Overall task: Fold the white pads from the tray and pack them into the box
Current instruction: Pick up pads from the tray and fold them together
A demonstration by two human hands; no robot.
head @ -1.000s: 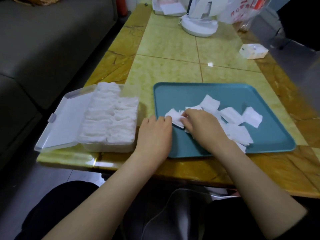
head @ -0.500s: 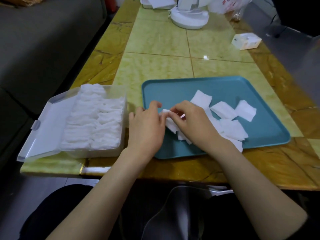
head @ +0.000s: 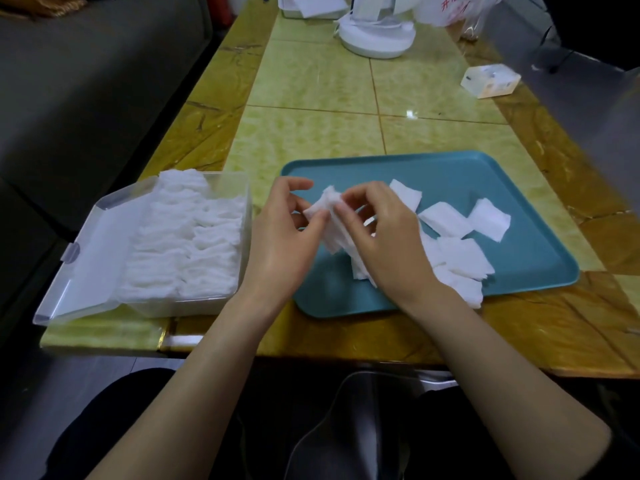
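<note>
A teal tray lies on the yellow table with several loose white pads spread over its right half. Above the tray's left end, my left hand and my right hand both pinch one white pad between fingertips and thumbs, lifted off the tray. Left of the tray stands a clear plastic box, lid open to the left, filled with rows of folded white pads.
A small white carton sits at the far right of the table. A white appliance base and a plastic bag stand at the far end. A dark sofa runs along the left. My lap is below the table edge.
Both hands rose from the tray's surface, lifting one pad between them. The left hand went from resting flat beside the tray to pinching the pad.
</note>
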